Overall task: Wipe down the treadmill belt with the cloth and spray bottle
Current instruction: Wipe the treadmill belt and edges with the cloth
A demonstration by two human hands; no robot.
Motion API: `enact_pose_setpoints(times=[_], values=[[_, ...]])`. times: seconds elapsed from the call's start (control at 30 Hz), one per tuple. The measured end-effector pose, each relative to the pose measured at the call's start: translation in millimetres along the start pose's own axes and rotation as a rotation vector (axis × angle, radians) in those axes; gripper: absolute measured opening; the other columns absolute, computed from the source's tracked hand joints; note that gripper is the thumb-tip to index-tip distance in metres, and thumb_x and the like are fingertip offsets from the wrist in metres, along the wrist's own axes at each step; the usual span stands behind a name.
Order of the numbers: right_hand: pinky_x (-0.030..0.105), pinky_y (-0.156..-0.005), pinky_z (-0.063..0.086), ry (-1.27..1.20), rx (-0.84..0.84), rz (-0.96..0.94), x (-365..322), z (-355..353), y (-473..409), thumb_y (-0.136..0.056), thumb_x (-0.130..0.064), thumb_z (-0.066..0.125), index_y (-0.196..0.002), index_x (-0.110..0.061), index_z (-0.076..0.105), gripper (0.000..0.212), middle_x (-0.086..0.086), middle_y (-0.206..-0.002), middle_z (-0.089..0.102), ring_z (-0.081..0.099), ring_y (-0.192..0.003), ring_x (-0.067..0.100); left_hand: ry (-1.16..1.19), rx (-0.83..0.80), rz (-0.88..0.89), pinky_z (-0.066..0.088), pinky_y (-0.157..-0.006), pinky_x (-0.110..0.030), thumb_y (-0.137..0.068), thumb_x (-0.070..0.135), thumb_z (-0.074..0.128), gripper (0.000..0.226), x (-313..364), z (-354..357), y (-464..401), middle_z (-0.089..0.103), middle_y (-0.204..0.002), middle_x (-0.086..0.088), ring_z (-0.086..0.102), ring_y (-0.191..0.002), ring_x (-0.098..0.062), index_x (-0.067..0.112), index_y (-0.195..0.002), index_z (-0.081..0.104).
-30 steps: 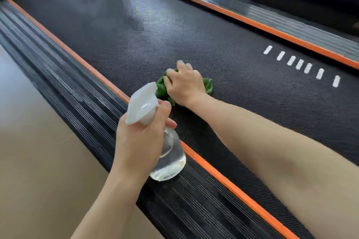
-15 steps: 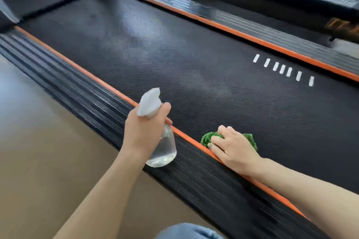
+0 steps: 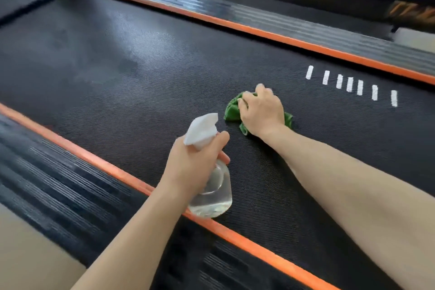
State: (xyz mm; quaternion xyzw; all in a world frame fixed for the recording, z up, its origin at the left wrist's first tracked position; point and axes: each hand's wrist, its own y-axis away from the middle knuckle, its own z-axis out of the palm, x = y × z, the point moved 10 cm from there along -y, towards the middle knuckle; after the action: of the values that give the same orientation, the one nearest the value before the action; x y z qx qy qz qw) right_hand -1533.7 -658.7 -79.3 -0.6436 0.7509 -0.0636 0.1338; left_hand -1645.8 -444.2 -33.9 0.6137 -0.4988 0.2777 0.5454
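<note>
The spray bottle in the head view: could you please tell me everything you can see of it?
The spray bottle is a small clear one, plastic by the look, with a rounded body and a white trigger head. A little clear liquid sits in the bottom. It is roughly upright, leaning slightly, nozzle toward the treadmill belt. The left hand wraps its neck, thumb beside the head; the trigger finger is hidden. The base appears over the near orange edge strip; whether it touches it is unclear.

arms — bare to the elbow | hands [image 3: 262, 110] — ungloved | sleeves — none visible
</note>
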Motion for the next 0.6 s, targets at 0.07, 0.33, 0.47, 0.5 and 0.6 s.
enact_pose_setpoints(times=[0.07, 0.33, 0.47, 0.5, 0.6], values=[[0.041, -0.079, 0.042, -0.015, -0.01, 0.01, 0.5, 1.3, -8.7, -0.1, -0.043, 0.037, -0.098, -0.017, 0.064, 0.037, 0.008, -0.107, 0.052, 0.051, -0.097, 0.029, 0.022, -0.036, -0.025, 0.051, -0.067, -0.033, -0.093, 0.045, 0.073, 0.033, -1.3, 7.8, -12.8, 0.08, -0.081, -0.005, 0.062, -0.068, -0.013, 0.024, -0.067, 0.074], [0.037, -0.062, 0.041, -0.208, -0.132, -0.324, 18.3, -65.5, 187.5, -0.094, -0.037, 0.055, -0.073, -0.018, 0.052, 0.028, -0.001, -0.087, 0.045, 0.042, -0.074, 0.021, 0.023, -0.096, -0.051, 0.053, -0.08, -0.039, -0.092, 0.051, 0.072, 0.03, 4.8, 27.9, -25.1, 0.08, -0.081, 0.001, 0.067, -0.075, -0.017, 0.024, -0.08, 0.078], [0.036, -0.06, 0.04, -0.149, -0.077, -0.398, 27.2, -53.7, 147.2, -0.095, -0.036, 0.052, -0.073, -0.016, 0.054, 0.029, 0.002, -0.083, 0.046, 0.044, -0.072, 0.022, 0.005, -0.139, -0.038, 0.054, -0.08, -0.041, -0.091, 0.054, 0.072, 0.026, 9.4, 47.8, -29.3, 0.08, -0.082, -0.001, 0.066, -0.074, -0.018, 0.03, -0.081, 0.078], [0.036, -0.06, 0.042, -0.121, -0.039, -0.332, 33.2, -46.1, 117.4, -0.095, -0.037, 0.051, -0.075, -0.016, 0.056, 0.029, 0.002, -0.084, 0.046, 0.046, -0.073, 0.023, 0.011, -0.141, -0.041, 0.055, -0.082, -0.043, -0.091, 0.053, 0.073, 0.024, 9.1, 51.1, -29.2, 0.08, -0.081, -0.001, 0.066, -0.074, -0.018, 0.032, -0.082, 0.078], [0.037, -0.069, 0.044, -0.022, 0.016, -0.099, 48.7, -22.9, 27.8, -0.096, -0.04, 0.043, -0.091, -0.017, 0.065, 0.032, 0.005, -0.095, 0.053, 0.054, -0.086, 0.028, 0.013, -0.148, -0.047, 0.058, -0.089, -0.05, -0.091, 0.052, 0.074, 0.025, 8.5, 59.0, -28.4, 0.08, -0.081, -0.002, 0.069, -0.077, -0.022, 0.028, -0.085, 0.078]])
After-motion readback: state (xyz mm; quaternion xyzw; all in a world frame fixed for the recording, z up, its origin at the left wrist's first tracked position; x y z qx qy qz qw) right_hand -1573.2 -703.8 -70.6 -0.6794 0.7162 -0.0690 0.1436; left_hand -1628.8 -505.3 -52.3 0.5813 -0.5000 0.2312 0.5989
